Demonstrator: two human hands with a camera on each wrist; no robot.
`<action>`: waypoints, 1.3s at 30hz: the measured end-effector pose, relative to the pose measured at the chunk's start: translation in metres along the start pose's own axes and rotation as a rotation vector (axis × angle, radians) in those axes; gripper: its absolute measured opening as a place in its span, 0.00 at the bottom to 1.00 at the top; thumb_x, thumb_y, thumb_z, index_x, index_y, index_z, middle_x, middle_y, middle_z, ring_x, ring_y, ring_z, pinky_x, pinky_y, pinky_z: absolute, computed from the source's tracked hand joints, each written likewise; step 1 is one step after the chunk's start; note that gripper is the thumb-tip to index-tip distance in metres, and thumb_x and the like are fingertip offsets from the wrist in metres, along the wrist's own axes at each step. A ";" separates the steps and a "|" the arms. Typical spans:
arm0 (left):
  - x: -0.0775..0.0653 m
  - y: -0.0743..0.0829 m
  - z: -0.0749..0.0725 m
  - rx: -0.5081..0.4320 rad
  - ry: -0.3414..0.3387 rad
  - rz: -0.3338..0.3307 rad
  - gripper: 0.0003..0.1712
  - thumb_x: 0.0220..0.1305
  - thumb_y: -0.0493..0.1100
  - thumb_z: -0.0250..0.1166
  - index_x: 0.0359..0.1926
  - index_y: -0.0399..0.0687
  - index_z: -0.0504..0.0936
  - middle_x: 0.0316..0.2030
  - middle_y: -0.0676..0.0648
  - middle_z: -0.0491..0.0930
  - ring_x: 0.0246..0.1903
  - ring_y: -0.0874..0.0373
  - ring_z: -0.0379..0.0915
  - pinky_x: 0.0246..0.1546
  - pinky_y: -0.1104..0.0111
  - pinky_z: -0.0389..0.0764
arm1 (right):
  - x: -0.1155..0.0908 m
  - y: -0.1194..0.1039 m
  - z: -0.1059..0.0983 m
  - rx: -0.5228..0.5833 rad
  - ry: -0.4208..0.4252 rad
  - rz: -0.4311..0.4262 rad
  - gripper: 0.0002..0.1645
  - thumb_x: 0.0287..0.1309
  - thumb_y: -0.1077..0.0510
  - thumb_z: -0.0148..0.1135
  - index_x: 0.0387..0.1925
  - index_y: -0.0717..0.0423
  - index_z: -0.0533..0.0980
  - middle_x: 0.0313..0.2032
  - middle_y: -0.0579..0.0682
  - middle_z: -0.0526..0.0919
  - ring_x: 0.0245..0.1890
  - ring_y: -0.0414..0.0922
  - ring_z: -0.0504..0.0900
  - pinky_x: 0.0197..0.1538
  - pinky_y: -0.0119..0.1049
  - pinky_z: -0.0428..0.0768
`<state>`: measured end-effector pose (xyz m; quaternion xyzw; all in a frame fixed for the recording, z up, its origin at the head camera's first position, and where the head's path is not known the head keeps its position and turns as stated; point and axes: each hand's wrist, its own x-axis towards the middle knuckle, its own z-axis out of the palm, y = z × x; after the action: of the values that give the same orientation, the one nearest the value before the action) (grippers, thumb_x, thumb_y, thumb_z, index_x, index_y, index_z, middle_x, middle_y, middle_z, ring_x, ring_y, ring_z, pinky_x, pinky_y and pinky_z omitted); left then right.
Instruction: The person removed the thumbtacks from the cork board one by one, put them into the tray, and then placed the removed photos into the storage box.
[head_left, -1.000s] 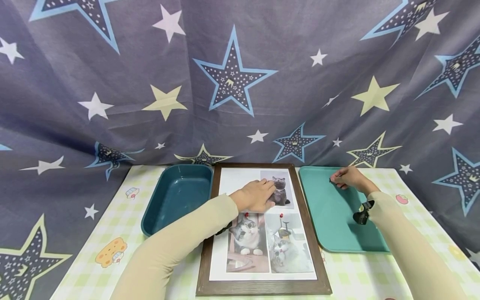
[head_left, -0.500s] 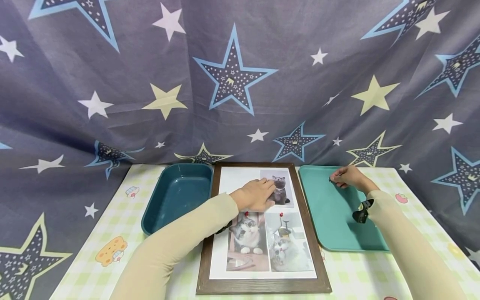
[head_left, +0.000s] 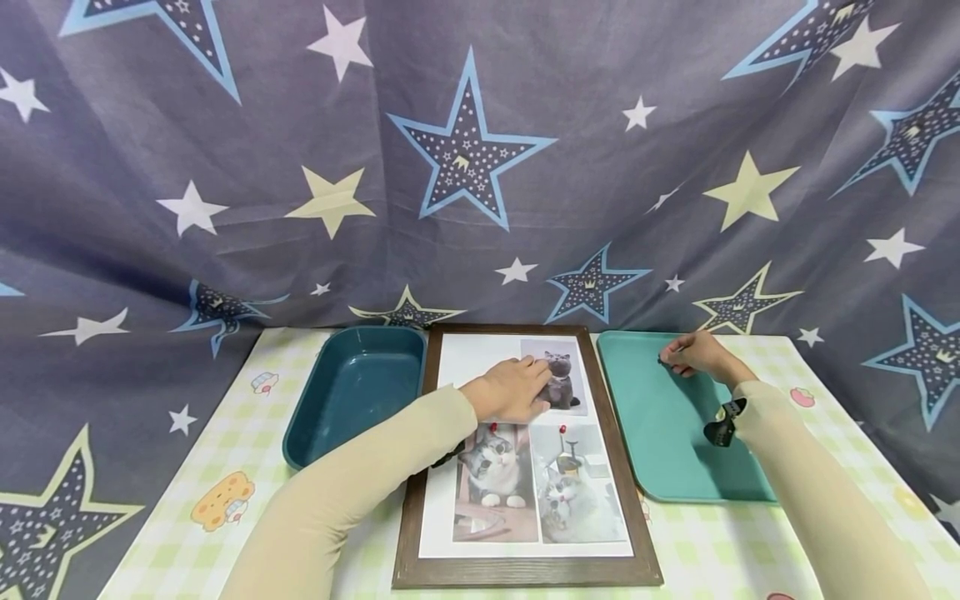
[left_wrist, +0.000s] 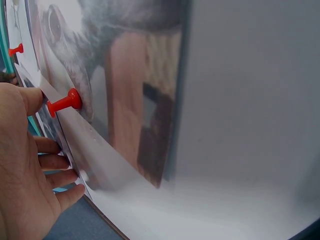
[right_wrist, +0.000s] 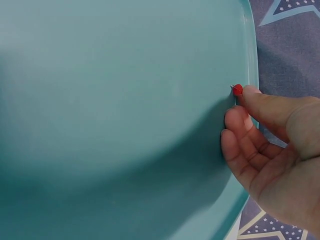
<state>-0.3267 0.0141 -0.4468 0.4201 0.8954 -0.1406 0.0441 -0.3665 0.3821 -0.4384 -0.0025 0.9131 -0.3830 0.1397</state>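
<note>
My left hand (head_left: 512, 390) lies palm down on the framed white board (head_left: 468, 354), its fingertips over the edge of a photo of a grey cat (head_left: 564, 385) at the upper right. Below it are two more cat photos, a tabby cat photo (head_left: 495, 483) and a white-and-grey cat photo (head_left: 577, 500). Each has a red push pin at its top; one push pin (left_wrist: 70, 101) shows beside my left thumb. Over the far side of the green tray (head_left: 675, 442), my right hand (head_left: 699, 354) pinches a red push pin (right_wrist: 238, 90), its metal point sticking out past the thumb.
A deep dark-teal bin (head_left: 352, 400) stands left of the board, close against its frame. Checked cloth (head_left: 247, 433) covers the table. Behind the table hangs a grey star-patterned curtain (head_left: 420, 275), right at its far edge.
</note>
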 end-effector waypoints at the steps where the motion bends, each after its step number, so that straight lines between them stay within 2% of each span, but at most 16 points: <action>1: 0.000 0.000 0.000 -0.002 -0.001 0.000 0.35 0.78 0.61 0.42 0.75 0.47 0.63 0.74 0.46 0.62 0.71 0.51 0.62 0.71 0.62 0.70 | 0.000 0.000 0.000 -0.001 0.002 0.001 0.17 0.70 0.61 0.62 0.51 0.74 0.79 0.36 0.54 0.88 0.34 0.43 0.83 0.40 0.39 0.85; 16: 0.001 -0.001 0.001 -0.028 0.012 -0.007 0.34 0.78 0.61 0.44 0.73 0.48 0.64 0.72 0.46 0.64 0.71 0.51 0.64 0.71 0.61 0.71 | -0.001 -0.002 0.000 -0.012 0.009 0.002 0.18 0.72 0.60 0.60 0.51 0.74 0.78 0.38 0.58 0.86 0.35 0.45 0.83 0.40 0.40 0.85; 29: 0.003 0.000 0.002 -0.028 0.008 -0.004 0.34 0.78 0.62 0.44 0.74 0.47 0.64 0.73 0.46 0.63 0.72 0.50 0.63 0.71 0.60 0.70 | -0.001 -0.002 -0.001 -0.001 -0.001 0.024 0.21 0.74 0.61 0.55 0.57 0.76 0.74 0.38 0.59 0.86 0.34 0.45 0.84 0.41 0.41 0.85; 39: 0.003 -0.001 0.002 -0.031 -0.005 -0.005 0.35 0.78 0.61 0.43 0.75 0.47 0.62 0.75 0.45 0.61 0.74 0.50 0.61 0.73 0.60 0.68 | 0.000 -0.006 -0.002 0.001 -0.024 0.028 0.24 0.74 0.57 0.56 0.57 0.76 0.74 0.34 0.54 0.86 0.34 0.44 0.85 0.41 0.42 0.86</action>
<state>-0.3296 0.0151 -0.4494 0.4168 0.8984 -0.1281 0.0525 -0.3672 0.3795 -0.4332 0.0057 0.9111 -0.3815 0.1559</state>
